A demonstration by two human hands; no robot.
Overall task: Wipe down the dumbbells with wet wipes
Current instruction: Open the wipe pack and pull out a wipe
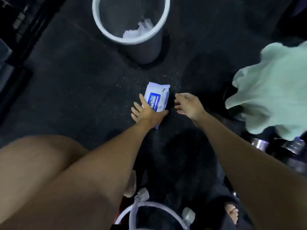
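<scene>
Dark speckled rubber floor (79, 90) covers the whole area; a grey bin (132, 22) with a white rim stands at the far side, with crumpled white wipes (139, 30) lying inside it. Wet wipes pack (157, 97) lies flat on the floor in the middle, white with a blue label on top; its near end is hidden under the left hand (146, 110), which rests on it with fingers spread and straight. Right hand (189, 105) hovers just beside the pack, apart from it, fingers loosely open and holding nothing. Pale green cloth (272, 90) is draped at the right; below it, shiny metal dumbbell ends (259, 144) show, partly hidden and blurred.
</scene>
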